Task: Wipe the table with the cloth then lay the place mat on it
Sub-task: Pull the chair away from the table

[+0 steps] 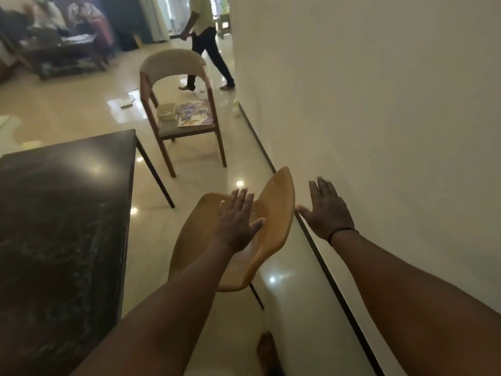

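Note:
The dark glossy table (65, 218) fills the left of the view. A colourful flat place mat (194, 114) lies on the seat of a wooden armchair (176, 104) beyond the table, beside a small pale tray (166, 111). No cloth shows that I can pick out. My left hand (238, 218) is stretched forward with straight fingers above a tan plastic chair (244, 240), holding nothing. My right hand (325, 210) is also spread flat and holds nothing, close to the white wall.
A white wall (379, 131) with a dark skirting strip runs along the right. A person (206, 42) walks away at the back. More people sit at a low table (62, 52) far left. A shiny tiled floor (81, 109) lies between the furniture.

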